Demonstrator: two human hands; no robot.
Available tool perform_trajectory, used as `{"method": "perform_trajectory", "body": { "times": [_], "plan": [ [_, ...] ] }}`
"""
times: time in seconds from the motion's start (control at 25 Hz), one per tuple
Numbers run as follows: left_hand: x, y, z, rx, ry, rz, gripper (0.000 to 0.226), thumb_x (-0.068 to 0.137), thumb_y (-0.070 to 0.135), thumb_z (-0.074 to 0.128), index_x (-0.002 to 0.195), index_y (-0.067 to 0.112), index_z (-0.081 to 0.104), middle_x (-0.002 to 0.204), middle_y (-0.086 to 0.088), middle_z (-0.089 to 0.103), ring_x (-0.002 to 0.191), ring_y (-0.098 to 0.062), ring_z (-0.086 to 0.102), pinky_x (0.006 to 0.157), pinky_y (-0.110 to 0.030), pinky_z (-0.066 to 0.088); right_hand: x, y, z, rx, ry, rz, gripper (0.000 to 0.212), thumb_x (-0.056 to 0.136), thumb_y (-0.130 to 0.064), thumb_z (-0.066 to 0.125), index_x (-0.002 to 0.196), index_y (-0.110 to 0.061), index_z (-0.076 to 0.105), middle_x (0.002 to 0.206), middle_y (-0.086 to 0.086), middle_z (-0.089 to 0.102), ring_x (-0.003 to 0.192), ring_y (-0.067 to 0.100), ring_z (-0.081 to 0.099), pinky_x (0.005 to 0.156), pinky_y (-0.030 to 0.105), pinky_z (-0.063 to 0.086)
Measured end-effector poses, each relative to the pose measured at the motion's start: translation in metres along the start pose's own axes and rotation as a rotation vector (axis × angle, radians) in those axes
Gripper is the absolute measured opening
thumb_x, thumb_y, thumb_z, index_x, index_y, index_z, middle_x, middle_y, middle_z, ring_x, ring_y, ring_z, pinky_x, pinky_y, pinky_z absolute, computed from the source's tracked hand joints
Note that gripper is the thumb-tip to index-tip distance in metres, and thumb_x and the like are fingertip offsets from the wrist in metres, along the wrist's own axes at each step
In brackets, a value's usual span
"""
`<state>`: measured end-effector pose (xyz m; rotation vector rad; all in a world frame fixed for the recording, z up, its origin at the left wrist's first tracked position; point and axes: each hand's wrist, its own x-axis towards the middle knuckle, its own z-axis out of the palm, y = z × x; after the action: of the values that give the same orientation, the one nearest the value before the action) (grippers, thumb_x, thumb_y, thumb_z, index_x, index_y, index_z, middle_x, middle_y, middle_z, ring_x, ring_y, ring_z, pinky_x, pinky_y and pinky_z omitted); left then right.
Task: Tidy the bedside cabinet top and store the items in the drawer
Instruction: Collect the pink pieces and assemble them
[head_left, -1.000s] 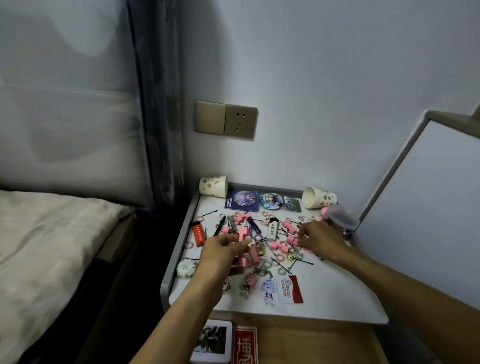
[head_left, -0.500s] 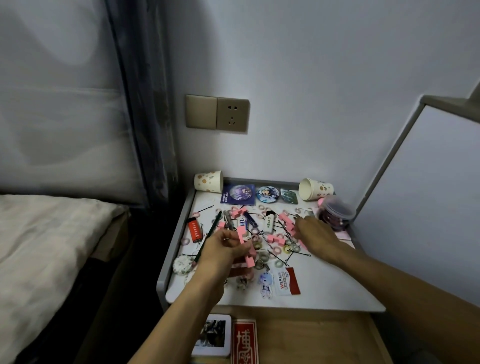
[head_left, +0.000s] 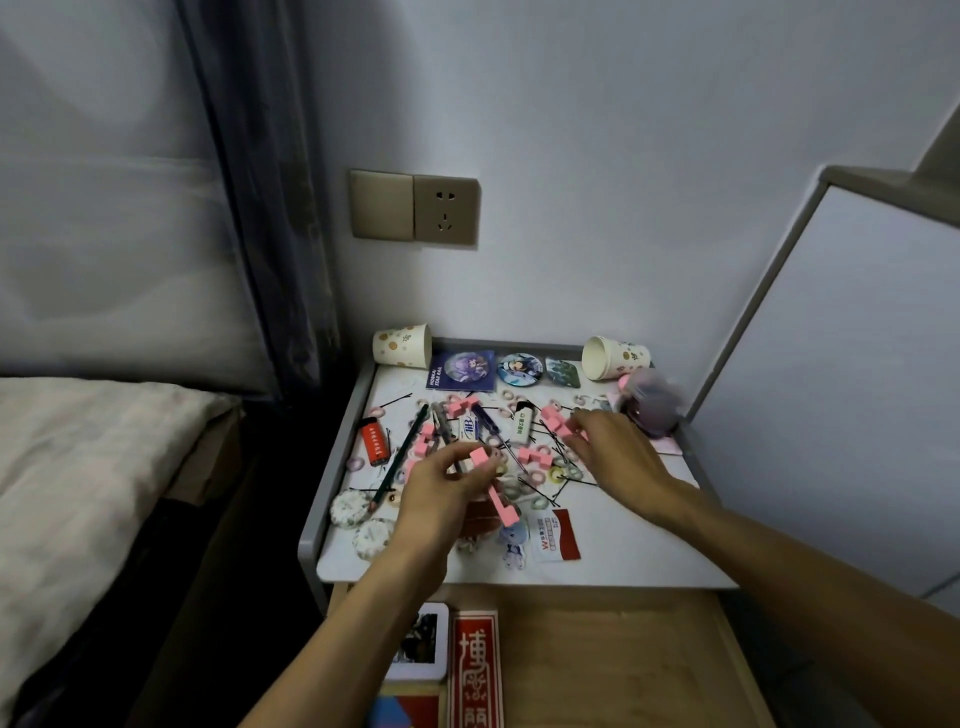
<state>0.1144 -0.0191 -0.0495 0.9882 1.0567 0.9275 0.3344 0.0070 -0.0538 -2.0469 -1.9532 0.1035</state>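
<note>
Pink plastic blocks (head_left: 505, 509), joined in a short chain, hang from the left hand (head_left: 441, 501). Its thumb and curled fingers pinch the chain's upper end just above the middle of the cabinet top (head_left: 623, 545). The right hand (head_left: 621, 457) reaches toward the rear right of the top, with its fingers bent down onto a loose pink cluster (head_left: 551, 418). The fingertips seem to touch the cluster, but I cannot tell whether they grip any of it.

Around both hands the white top is strewn with small hair rings, black hairpins and more pink pieces. A green pencil (head_left: 400, 457) lies slantwise near the left rim, just beside a red lighter (head_left: 375, 441), and a white lighter (head_left: 523, 422) lies further back. Along the rear edge stand a paper cup (head_left: 402, 345), a blue card (head_left: 460, 369) and a round badge (head_left: 519, 369). A tipped cup (head_left: 615, 356) lies on its side there too. A blurred purple jar (head_left: 652, 402) sits at the right rear corner. A red-and-white card (head_left: 558, 535) lies near the front edge.

Below the top the wooden drawer (head_left: 597, 654) stands open and holds a white-framed picture (head_left: 421, 644) beside a red box (head_left: 475, 670). A bed (head_left: 78, 467) lies to the left, and a wall socket (head_left: 414, 208) is set above the cabinet.
</note>
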Motion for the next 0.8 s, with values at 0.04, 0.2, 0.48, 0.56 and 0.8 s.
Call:
{"method": "perform_trajectory", "body": {
  "times": [0.04,0.2,0.48,0.56,0.8],
  "plan": [
    [-0.004,-0.001,0.002,0.024,-0.001,0.012,0.021,0.093,0.019,0.064,0.113,0.017,0.067,0.088,-0.011,0.076,0.068,-0.022,0.071,0.059,-0.032,0.056,-0.013,-0.010,-0.006,0.136,0.014,0.021,0.018,0.097,-0.028,0.057,0.108,-0.017,0.065,0.099,-0.001,0.069,0.081,0.009,0.064,0.069,0.027,0.050],
    [-0.024,-0.002,0.000,0.167,-0.065,0.045,0.019,0.093,0.024,0.064,0.103,0.010,0.070,0.085,-0.007,0.076,0.069,-0.017,0.069,0.058,-0.024,0.053,-0.080,-0.045,-0.022,0.470,-0.076,0.031,0.008,0.096,-0.032,0.056,0.090,-0.027,0.059,0.082,-0.017,0.065,0.070,-0.015,0.057,0.057,0.009,0.040],
    [-0.059,-0.017,-0.008,0.164,-0.152,0.074,0.012,0.091,0.015,0.066,0.098,0.006,0.070,0.088,-0.010,0.076,0.080,-0.025,0.074,0.069,-0.024,0.058,-0.130,-0.066,-0.021,0.579,-0.039,0.057,0.010,0.088,-0.034,0.067,0.097,-0.036,0.070,0.087,-0.015,0.071,0.078,0.000,0.067,0.065,0.022,0.057],
    [-0.062,-0.023,-0.008,0.109,-0.162,0.081,0.013,0.089,0.013,0.066,0.100,0.010,0.072,0.089,-0.011,0.076,0.081,-0.025,0.074,0.069,-0.023,0.057,-0.133,-0.069,-0.013,0.508,0.040,0.019,0.023,0.087,-0.038,0.068,0.110,-0.035,0.072,0.089,-0.016,0.072,0.075,-0.006,0.063,0.063,0.011,0.051],
    [-0.054,-0.035,-0.008,0.072,-0.147,0.095,0.015,0.090,0.015,0.064,0.099,0.010,0.076,0.092,-0.012,0.075,0.084,-0.027,0.074,0.070,-0.025,0.058,-0.127,-0.061,0.008,0.737,-0.130,0.022,0.022,0.091,-0.040,0.062,0.111,-0.040,0.070,0.083,-0.022,0.072,0.078,-0.008,0.065,0.061,0.009,0.050]
  ]
}}
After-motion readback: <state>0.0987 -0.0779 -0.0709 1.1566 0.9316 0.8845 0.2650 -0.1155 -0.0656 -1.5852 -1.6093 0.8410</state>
